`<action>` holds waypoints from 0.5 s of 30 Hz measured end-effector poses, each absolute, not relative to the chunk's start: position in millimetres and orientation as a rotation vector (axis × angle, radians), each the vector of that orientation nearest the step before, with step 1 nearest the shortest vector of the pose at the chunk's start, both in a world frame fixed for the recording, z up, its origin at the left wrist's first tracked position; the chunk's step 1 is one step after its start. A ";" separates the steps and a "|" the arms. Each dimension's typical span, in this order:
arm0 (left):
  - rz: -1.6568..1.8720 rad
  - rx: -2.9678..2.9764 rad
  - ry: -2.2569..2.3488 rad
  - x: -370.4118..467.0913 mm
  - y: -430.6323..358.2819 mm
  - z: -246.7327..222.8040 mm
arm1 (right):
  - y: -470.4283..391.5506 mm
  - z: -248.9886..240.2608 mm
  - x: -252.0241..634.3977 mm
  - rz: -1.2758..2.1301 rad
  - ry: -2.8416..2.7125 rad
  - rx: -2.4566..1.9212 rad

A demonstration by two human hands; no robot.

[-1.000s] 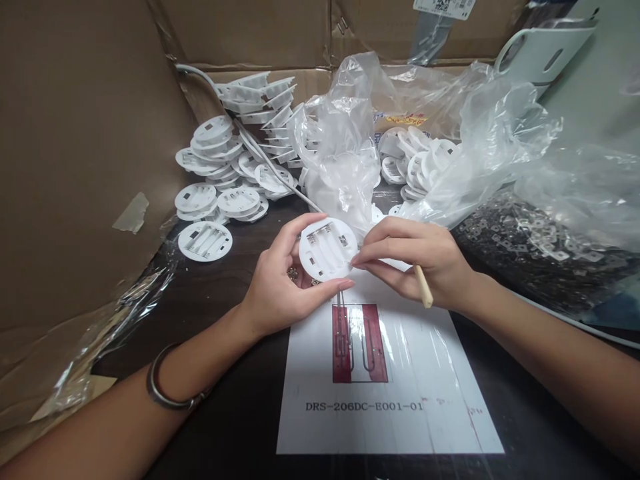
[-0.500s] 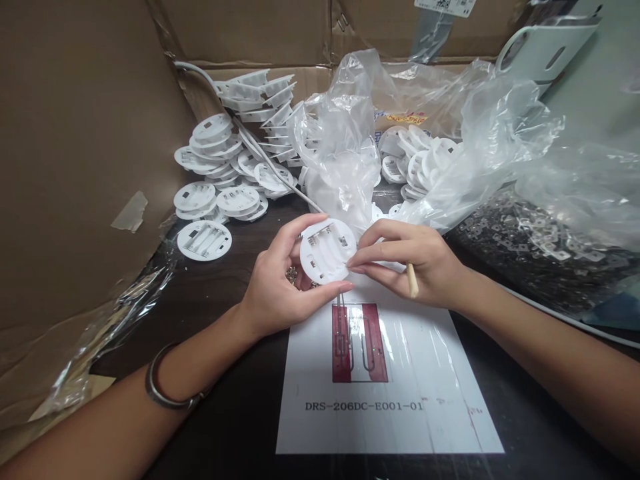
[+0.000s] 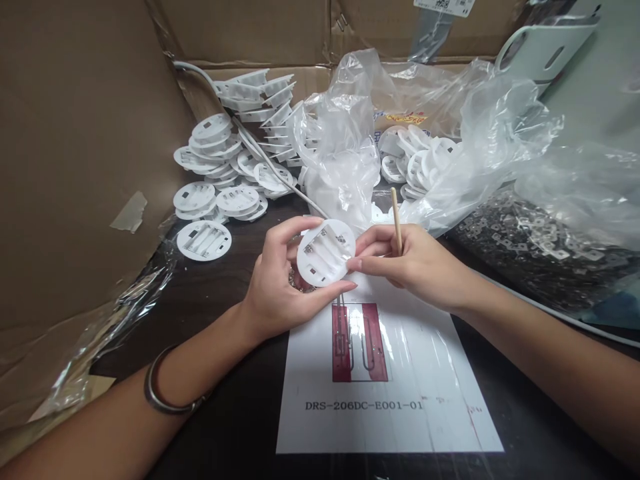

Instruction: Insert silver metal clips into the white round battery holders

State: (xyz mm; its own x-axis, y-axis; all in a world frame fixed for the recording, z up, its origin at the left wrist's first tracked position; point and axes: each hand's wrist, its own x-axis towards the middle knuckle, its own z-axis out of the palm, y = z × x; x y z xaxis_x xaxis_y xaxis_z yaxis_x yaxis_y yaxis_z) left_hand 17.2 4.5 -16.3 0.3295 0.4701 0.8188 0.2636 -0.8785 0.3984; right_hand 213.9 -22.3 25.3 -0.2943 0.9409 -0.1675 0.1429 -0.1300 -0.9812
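Observation:
A round white plastic battery holder (image 3: pixel 327 253) with long slots and metal contacts is tilted above the printed sheet. My left hand (image 3: pixel 280 277) grips it by the rim, thumb below and fingers behind. Small metal contacts (image 3: pixel 299 280) show in the curl of the left fingers. At the holder's right edge, my right hand (image 3: pixel 415 267) is closed, its thumb and fingertips touching the rim; whether a small part is pinched there is hidden. A thin wooden stick (image 3: pixel 397 220) stands up between the right fingers.
Finished-looking white holders (image 3: pixel 204 241) lie stacked at the left. More holders (image 3: pixel 420 160) sit in a clear plastic bag (image 3: pixel 345 133). A heap of small metal plates (image 3: pixel 545 233) lies at the right. Beneath my hands is the printed sheet (image 3: pixel 390 427). A white cable (image 3: pixel 270 163) crosses behind.
My right hand has turned, so the wooden stick now points up instead of down. Its thumb now lies on the holder's right rim. The holder has tilted slightly in my left hand.

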 end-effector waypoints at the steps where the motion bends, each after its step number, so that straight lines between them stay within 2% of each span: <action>1: 1.574 2.406 0.661 17.5 4.7 -17.0 | -21.8 26.1 214.4 1.504 -1.441 -1.276; 4: 1.516 2.426 0.631 16.7 3.9 -17.2 | -20.2 28.9 216.1 1.445 -1.426 -1.329; 11: 1.138 2.501 0.807 11.6 -4.5 -4.2 | -19.6 33.0 218.6 1.319 -1.528 -1.425; 15: 1.172 2.622 0.885 12.6 -6.9 -5.2 | -20.5 34.4 218.2 1.178 -1.630 -1.475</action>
State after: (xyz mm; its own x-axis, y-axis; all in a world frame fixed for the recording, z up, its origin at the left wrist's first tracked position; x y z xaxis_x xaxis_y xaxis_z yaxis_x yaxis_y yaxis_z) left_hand 12.6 -6.9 -5.2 0.5247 0.5647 0.6370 0.4583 -0.8180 0.3477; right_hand 218.2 -20.5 34.4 -0.1688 0.9797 -0.1084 0.4099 -0.0303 -0.9116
